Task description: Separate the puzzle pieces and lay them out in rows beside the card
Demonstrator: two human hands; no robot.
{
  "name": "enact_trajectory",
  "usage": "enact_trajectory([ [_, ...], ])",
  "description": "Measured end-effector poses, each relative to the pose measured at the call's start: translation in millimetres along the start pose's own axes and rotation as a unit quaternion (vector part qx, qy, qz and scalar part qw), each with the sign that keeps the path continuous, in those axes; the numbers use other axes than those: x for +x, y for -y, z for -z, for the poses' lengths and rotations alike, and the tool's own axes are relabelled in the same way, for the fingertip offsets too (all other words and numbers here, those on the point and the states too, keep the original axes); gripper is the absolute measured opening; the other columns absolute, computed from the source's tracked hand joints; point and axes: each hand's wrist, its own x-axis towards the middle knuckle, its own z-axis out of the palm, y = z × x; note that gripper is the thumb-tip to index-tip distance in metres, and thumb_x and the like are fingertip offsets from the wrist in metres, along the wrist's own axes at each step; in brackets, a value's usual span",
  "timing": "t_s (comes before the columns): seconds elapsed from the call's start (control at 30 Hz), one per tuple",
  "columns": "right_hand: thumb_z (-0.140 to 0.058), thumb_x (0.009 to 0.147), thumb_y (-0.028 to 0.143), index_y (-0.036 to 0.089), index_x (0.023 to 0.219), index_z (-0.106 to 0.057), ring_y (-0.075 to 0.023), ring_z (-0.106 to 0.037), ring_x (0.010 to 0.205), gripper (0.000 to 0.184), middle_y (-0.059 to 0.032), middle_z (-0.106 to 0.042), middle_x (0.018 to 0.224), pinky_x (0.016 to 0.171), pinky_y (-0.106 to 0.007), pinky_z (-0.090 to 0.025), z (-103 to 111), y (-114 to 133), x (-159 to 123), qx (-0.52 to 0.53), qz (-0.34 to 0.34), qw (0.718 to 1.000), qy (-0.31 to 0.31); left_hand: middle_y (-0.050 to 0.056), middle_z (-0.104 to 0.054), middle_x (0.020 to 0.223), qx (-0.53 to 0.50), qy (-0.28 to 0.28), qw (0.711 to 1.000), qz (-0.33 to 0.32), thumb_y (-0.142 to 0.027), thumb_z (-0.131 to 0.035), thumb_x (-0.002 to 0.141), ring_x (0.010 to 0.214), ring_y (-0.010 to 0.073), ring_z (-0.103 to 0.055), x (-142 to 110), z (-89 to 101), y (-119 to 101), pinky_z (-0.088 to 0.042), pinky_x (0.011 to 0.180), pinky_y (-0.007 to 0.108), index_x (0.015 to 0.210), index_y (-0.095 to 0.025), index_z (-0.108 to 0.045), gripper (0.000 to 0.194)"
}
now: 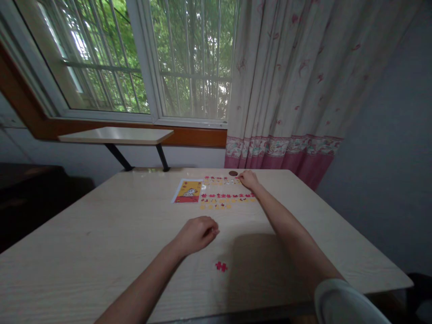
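My right hand reaches to the far side of the table, its fingers pinched at a small red jigsaw piece at the right end of the back row. The fingertips partly hide that piece. Closer to me, my left hand is loosely curled above the table, with nothing visible in it. Two red jigsaw pieces, apparently joined, lie in front of it. Loose red pieces and yellow pieces are laid out in rows beyond my left hand. Left of these rows lies a picture sheet with a white animal on yellow and red.
A brown round disc lies near the back edge of the pale wooden table. A raised shelf on black legs stands at the back left. Behind are a barred window and a patterned curtain.
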Motion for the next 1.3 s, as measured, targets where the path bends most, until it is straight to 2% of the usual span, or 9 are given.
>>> enact_trajectory([
  [0.23,-0.046,0.085,0.024,0.020,0.099,-0.066,-0.0177,-0.052,0.098,0.025,-0.0081,-0.064,0.102,0.086,-0.028,-0.035,19.3,18.6,-22.2,0.035,0.042,0.998,-0.037,0.003,-0.061,0.074,-0.001,-0.003,1.000,0.007,-0.028,-0.043,0.085,0.067,0.0135,-0.054,-0.3,5.5,-1.2,-0.038,0.061,0.022,0.078,-0.017,-0.060,0.021],
  [0.37,-0.051,0.082,0.020,0.020,0.094,-0.066,-0.0164,-0.054,0.093,0.019,-0.0058,-0.065,0.093,0.085,-0.029,-0.035,29.9,45.7,-82.7,0.149,0.206,0.965,-0.063,0.003,-0.060,0.072,0.003,-0.010,1.000,0.019,-0.030,-0.042,0.086,0.065,0.0131,-0.053,0.4,10.1,0.3,-0.036,0.059,0.022,0.079,-0.017,-0.061,0.023],
  [0.5,-0.053,0.081,0.022,0.022,0.089,-0.066,-0.0144,-0.056,0.083,0.016,-0.0028,-0.065,0.085,0.079,-0.028,-0.037,40.7,73.9,-161.5,0.218,0.333,0.917,0.038,0.002,-0.060,0.071,0.001,-0.030,0.999,0.032,-0.032,-0.042,0.086,0.064,0.0128,-0.051,0.8,11.4,1.1,-0.035,0.059,0.022,0.080,-0.017,-0.062,0.025],
  [0.6,-0.056,0.080,0.030,0.023,0.094,-0.065,-0.0147,-0.056,0.086,0.018,-0.0023,-0.065,0.090,0.080,-0.028,-0.037,48.8,89.6,-203.0,0.229,0.356,0.900,0.103,0.002,-0.059,0.069,0.002,-0.030,0.999,0.034,-0.033,-0.042,0.086,0.063,0.0124,-0.051,0.6,12.3,0.2,-0.034,0.058,0.022,0.078,-0.017,-0.061,0.027],
  [0.67,-0.059,0.077,0.039,0.023,0.094,-0.066,-0.0159,-0.055,0.086,0.024,-0.0027,-0.065,0.090,0.082,-0.030,-0.036,52.4,95.7,-216.4,0.220,0.347,0.904,0.114,0.002,-0.059,0.069,0.003,-0.025,0.999,0.035,-0.033,-0.042,0.086,0.063,0.0124,-0.051,0.4,12.8,-0.2,-0.034,0.057,0.022,0.077,-0.017,-0.061,0.027],
  [0.9,-0.059,0.078,0.027,0.023,0.087,-0.067,-0.0150,-0.054,0.083,0.012,-0.0015,-0.064,0.083,0.080,-0.029,-0.037,58.2,89.2,-209.4,0.203,0.331,0.911,0.136,0.002,-0.059,0.070,0.002,-0.017,1.000,0.026,-0.031,-0.041,0.086,0.064,0.0130,-0.052,0.0,9.5,1.0,-0.036,0.058,0.022,0.077,-0.017,-0.060,0.025],
  [1.1,-0.060,0.075,0.020,0.022,0.083,-0.066,-0.0143,-0.055,0.081,0.011,0.0003,-0.065,0.078,0.082,-0.029,-0.040,64.3,78.8,-203.3,0.282,0.353,0.872,0.189,0.003,-0.061,0.072,-0.029,-0.017,0.999,0.017,-0.029,-0.042,0.086,0.066,0.0129,-0.053,0.2,5.3,-3.0,-0.037,0.060,0.021,0.079,-0.017,-0.061,0.023],
  [1.17,-0.058,0.075,0.019,0.021,0.082,-0.066,-0.0127,-0.056,0.076,0.011,0.0004,-0.065,0.078,0.077,-0.026,-0.042,62.4,77.7,-201.4,0.333,0.319,0.865,0.197,0.002,-0.059,0.069,-0.049,-0.018,0.999,0.016,-0.029,-0.044,0.085,0.064,0.0123,-0.052,0.8,3.6,-5.0,-0.037,0.058,0.021,0.078,-0.017,-0.061,0.022],
  [1.3,-0.058,0.075,0.023,0.017,0.082,-0.065,-0.0110,-0.056,0.069,0.011,-0.0006,-0.065,0.075,0.066,-0.022,-0.044,52.7,76.3,-191.7,0.450,0.184,0.857,0.172,0.000,-0.055,0.063,-0.097,-0.009,0.995,0.024,-0.029,-0.046,0.084,0.058,0.0109,-0.048,2.8,0.8,-9.0,-0.034,0.054,0.020,0.076,-0.016,-0.062,0.023],
])
